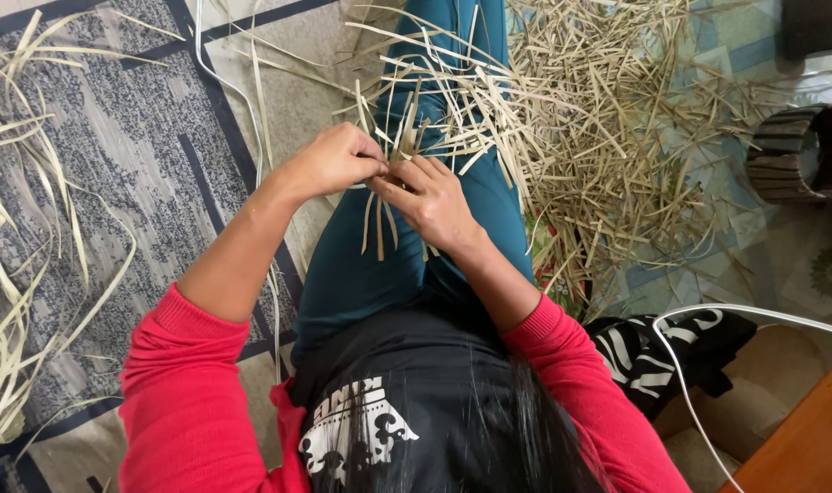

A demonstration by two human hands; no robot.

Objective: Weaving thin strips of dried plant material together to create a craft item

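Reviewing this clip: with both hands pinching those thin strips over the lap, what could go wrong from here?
1. The left hand and right hand pinch only a few strips; loose ends hang free and might slip out.
2. The scattered strip pile lies close by, so stray pieces could tangle in.

Both hands meet over the teal-clad leg. The left hand and right hand pinch pale straw strips, fingertips touching. A loose straw pile lies right of the leg.

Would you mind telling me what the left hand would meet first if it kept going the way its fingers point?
The left hand points toward the right hand, whose fingers it already touches over the pinched pale strips; so it would probably meet those fingers first.
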